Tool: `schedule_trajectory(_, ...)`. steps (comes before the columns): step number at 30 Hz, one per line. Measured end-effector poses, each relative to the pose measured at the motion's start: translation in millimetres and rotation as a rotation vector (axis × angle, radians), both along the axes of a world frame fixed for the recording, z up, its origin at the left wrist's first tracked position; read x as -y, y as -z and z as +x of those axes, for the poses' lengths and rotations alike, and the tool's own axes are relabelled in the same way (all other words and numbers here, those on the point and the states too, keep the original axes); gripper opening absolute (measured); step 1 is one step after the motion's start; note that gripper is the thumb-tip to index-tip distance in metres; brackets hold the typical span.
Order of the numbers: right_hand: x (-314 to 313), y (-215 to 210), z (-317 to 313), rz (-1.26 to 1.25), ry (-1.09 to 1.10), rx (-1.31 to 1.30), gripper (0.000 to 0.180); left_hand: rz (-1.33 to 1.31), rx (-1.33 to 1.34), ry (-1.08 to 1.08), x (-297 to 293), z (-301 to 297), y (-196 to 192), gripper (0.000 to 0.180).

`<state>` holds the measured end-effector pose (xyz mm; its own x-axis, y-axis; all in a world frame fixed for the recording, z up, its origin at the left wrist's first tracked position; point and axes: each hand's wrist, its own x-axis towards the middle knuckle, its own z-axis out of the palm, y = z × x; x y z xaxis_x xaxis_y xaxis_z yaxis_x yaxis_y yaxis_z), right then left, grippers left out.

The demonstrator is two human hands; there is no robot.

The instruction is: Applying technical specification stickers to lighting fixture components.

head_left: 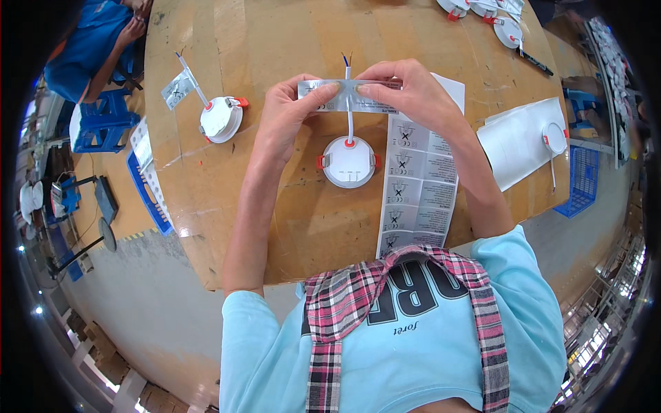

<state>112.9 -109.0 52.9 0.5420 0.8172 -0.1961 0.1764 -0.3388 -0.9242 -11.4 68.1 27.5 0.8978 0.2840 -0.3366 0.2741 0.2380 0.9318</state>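
Note:
A silver printed label point(376, 102) lies across the white cable point(350, 127) of a round white downlight point(349, 167). My left hand point(289, 107) pinches the label's left part, thumb on top near the cable. The right part is pinched by my right hand point(412, 93), its thumb close to the other thumb. Bare blue and brown wire ends stick up beyond the label. The downlight rests on the table between my forearms, with red-tipped spring clips at its sides. Under my right forearm lies a sheet of silver labels point(416, 193).
Another downlight point(222, 120) to the left has a silver label flag point(177, 91) on its cable. At right, a downlight point(553, 138) lies on white sheets point(513, 148). More downlights point(508, 32) and a black marker point(536, 63) lie far right. A person in blue point(96, 48) sits far left.

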Motion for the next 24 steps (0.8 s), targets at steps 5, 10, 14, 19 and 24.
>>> schedule_trajectory(5, -1.3, 0.4, -2.9, 0.025, 0.005, -0.067, 0.027, -0.082, 0.013, 0.011, -1.1, -0.9, 7.2, 0.017)
schedule_trajectory(10, 0.7, -2.9, -2.8, 0.042, 0.031, -0.076, 0.030, -0.115, 0.048, 0.040, 0.9, -0.5, 5.1, 0.018)
schedule_trajectory(14, 2.2, -1.5, 2.8, -0.002, 0.001, -0.018, 0.030, -0.155, 0.060, 0.023, 3.0, 0.3, 4.2, 0.018)
schedule_trajectory(19, 9.5, 10.1, 10.7, 0.092, -0.003, -0.115, 0.028, -0.159, 0.090, 0.029, 5.2, -1.2, 5.0, 0.019)
schedule_trajectory(24, 9.3, 15.1, 14.9, 0.205, 0.061, 0.193, 0.029, -0.151, 0.105, 0.056, 5.5, -1.6, 5.8, 0.019)
